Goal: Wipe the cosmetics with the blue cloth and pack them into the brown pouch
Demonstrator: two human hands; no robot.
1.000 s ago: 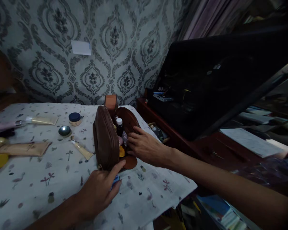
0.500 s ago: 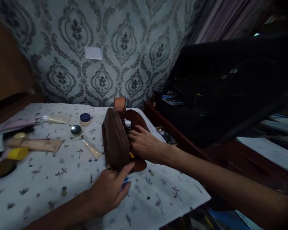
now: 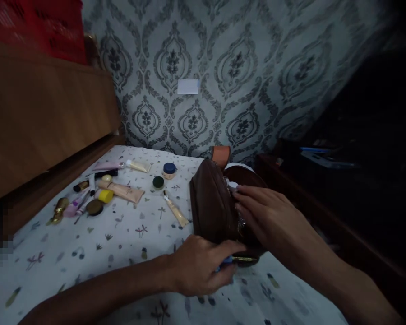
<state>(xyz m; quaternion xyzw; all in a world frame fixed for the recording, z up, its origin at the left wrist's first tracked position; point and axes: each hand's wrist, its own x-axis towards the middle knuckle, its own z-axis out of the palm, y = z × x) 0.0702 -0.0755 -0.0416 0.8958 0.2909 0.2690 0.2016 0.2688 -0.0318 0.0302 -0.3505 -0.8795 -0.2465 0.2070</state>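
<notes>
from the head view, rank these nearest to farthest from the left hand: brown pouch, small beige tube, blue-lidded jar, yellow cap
1. brown pouch, touching the left hand
2. small beige tube, just left of the pouch
3. blue-lidded jar, farther back
4. yellow cap, far left among the cosmetics

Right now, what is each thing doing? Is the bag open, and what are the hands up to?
Brown pouch: upright, top open.
White-capped bottle: standing inside the pouch.
Right hand: open, fingers at the pouch's mouth.
Left hand: curled on something small and blue, pressing the pouch's near end.
Blue-lidded jar: lid on.
Yellow-capped tube: lying flat, capped.
</notes>
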